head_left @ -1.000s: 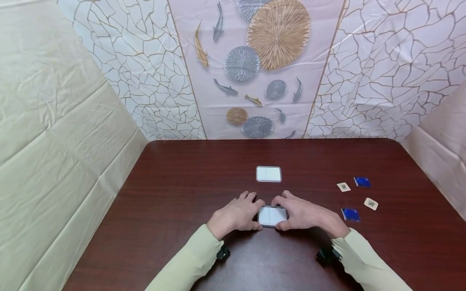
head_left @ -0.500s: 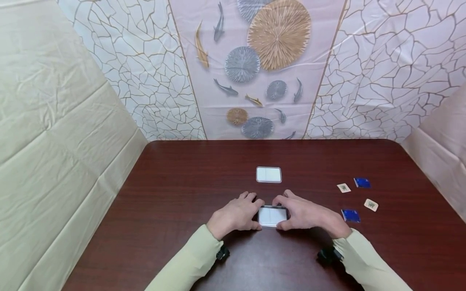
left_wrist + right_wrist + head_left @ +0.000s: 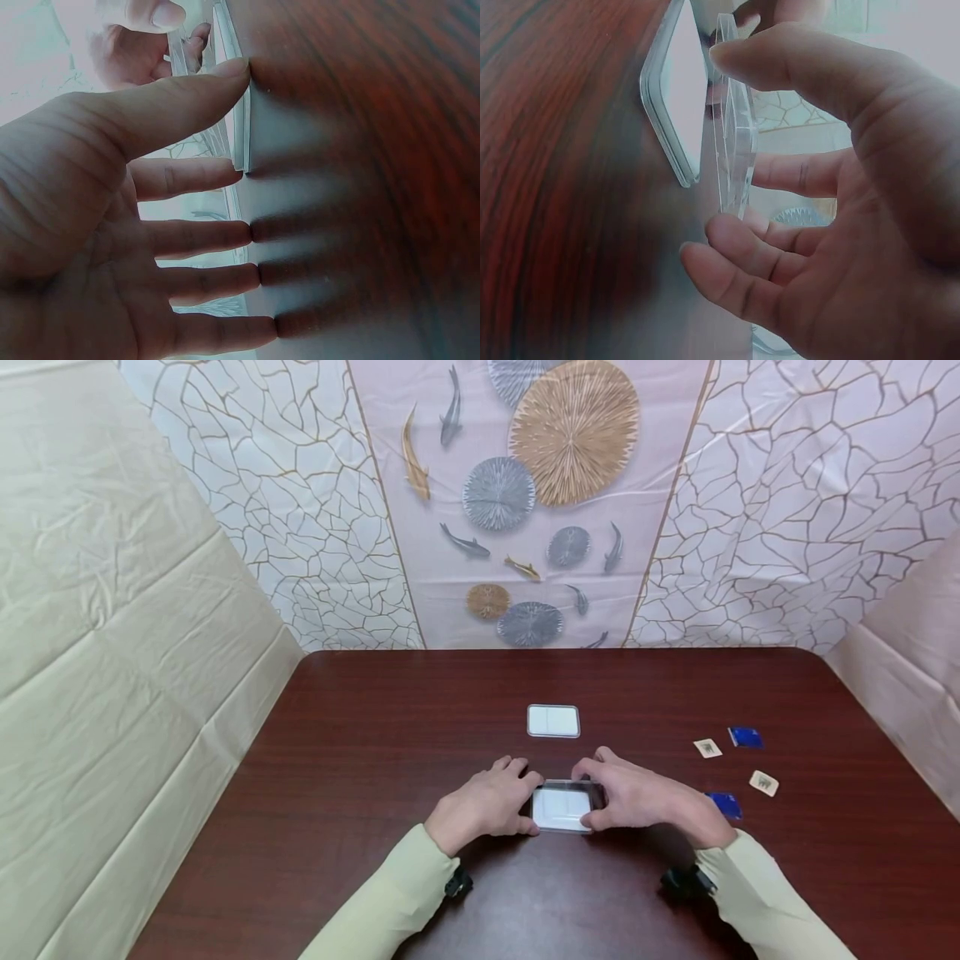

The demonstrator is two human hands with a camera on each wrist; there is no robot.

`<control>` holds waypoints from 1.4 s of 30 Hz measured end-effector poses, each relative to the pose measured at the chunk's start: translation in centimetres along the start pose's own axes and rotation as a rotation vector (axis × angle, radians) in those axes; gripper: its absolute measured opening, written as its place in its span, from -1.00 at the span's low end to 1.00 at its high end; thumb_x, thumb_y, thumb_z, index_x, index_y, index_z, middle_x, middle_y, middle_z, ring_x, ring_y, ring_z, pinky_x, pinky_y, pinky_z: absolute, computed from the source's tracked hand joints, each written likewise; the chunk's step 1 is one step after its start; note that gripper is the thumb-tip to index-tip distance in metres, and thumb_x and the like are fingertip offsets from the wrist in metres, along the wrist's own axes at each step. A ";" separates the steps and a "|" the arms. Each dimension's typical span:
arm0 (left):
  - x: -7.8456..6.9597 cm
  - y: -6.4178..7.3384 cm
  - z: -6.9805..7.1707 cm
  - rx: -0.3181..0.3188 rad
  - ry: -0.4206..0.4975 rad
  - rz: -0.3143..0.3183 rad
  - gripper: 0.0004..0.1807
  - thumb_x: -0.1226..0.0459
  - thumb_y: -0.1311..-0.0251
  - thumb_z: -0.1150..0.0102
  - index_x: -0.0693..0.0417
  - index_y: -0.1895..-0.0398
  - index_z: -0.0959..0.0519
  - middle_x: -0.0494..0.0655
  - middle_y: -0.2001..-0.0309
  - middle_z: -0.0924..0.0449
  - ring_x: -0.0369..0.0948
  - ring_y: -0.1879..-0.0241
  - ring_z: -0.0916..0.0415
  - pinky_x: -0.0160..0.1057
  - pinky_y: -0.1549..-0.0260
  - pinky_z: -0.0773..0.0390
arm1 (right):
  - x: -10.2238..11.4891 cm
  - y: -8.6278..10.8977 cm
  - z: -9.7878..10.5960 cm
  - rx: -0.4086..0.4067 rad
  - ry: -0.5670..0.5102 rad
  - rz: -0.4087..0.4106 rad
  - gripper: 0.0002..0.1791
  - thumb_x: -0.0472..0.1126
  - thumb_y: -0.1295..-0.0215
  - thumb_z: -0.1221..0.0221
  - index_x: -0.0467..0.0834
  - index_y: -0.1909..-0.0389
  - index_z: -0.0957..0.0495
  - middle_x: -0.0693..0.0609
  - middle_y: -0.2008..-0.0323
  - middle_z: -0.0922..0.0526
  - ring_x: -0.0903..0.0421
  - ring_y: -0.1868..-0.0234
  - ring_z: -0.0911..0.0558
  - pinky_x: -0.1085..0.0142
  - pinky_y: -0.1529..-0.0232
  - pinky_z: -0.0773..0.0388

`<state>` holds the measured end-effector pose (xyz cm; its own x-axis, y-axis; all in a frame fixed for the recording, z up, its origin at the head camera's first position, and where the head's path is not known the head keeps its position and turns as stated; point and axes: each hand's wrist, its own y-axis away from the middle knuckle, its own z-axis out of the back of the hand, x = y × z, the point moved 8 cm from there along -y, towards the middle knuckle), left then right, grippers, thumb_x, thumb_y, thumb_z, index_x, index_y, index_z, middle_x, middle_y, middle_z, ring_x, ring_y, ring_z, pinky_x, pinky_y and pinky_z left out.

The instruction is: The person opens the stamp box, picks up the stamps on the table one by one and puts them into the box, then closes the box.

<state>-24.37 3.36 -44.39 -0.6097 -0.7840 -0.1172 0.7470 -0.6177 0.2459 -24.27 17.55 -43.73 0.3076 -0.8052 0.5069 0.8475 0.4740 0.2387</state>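
A flat case base [image 3: 679, 90] with a white insert lies on the dark table. My left hand [image 3: 487, 802] steadies its left end between thumb and index finger, the other fingertips touching the tabletop. My right hand [image 3: 641, 797] pinches a clear plastic lid [image 3: 739, 142] by its edges, thumb on the near side and fingers on the far side. In the right wrist view a gap shows between lid and base. The left wrist view shows the left thumb [image 3: 180, 105] against the base's edge.
A second flat clear-edged case [image 3: 553, 721] with a white face lies farther back. To the right are two blue packets [image 3: 746, 737] and two small cream squares [image 3: 764, 783] with printed marks. Patterned cloth [image 3: 562, 568] hangs behind the table.
My right hand has moved slightly right and up with the clear lid, which has come away from the base. The left hand has stayed in place.
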 end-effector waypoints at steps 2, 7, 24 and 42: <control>0.0 0.0 0.0 0.003 0.004 -0.004 -0.34 -0.11 -0.15 -0.31 -0.13 -0.28 -0.41 0.00 -0.32 -0.34 0.06 -0.41 -0.23 -0.02 -0.19 -0.48 | -0.1 0.0 0.1 -0.002 0.002 -0.007 -0.48 -0.02 0.00 -0.44 -0.01 0.01 -0.48 -0.02 0.19 -0.38 0.16 0.31 -0.41 0.35 0.33 -0.39; -0.1 0.1 0.1 -0.001 0.016 -0.015 -0.35 -0.09 -0.15 -0.32 -0.13 -0.28 -0.42 0.00 -0.29 -0.37 0.08 -0.40 -0.25 0.00 -0.20 -0.47 | -0.2 -0.1 0.2 -0.017 0.016 0.001 -0.48 -0.03 0.00 -0.44 -0.03 0.01 -0.50 -0.03 0.21 -0.39 0.17 0.34 -0.39 0.37 0.35 -0.37; -0.1 0.0 0.0 0.026 0.031 0.007 -0.42 -0.09 -0.16 -0.31 -0.16 -0.21 -0.43 -0.03 -0.28 -0.36 0.06 -0.42 -0.21 0.08 -0.21 -0.45 | -0.6 -0.6 1.4 -0.085 0.017 0.073 -0.47 -0.05 -0.01 -0.43 -0.09 -0.01 -0.50 -0.06 0.25 -0.39 0.19 0.40 -0.36 0.40 0.39 -0.35; 0.0 0.0 -0.2 0.025 0.039 0.013 -0.38 -0.08 -0.17 -0.31 -0.14 -0.27 -0.41 0.01 -0.33 -0.33 0.07 -0.42 -0.20 0.10 -0.23 -0.44 | -1.0 -2.1 2.6 -0.079 0.006 0.038 -0.46 -0.06 -0.07 -0.39 -0.15 -0.06 -0.50 -0.13 0.16 -0.39 0.13 0.35 -0.43 0.32 0.32 -0.39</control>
<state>-24.30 3.31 -44.57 -0.5890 -0.7939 -0.1510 0.7473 -0.6062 0.2720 -27.46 18.30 -42.63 0.3422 -0.7895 0.5095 0.8668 0.4745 0.1531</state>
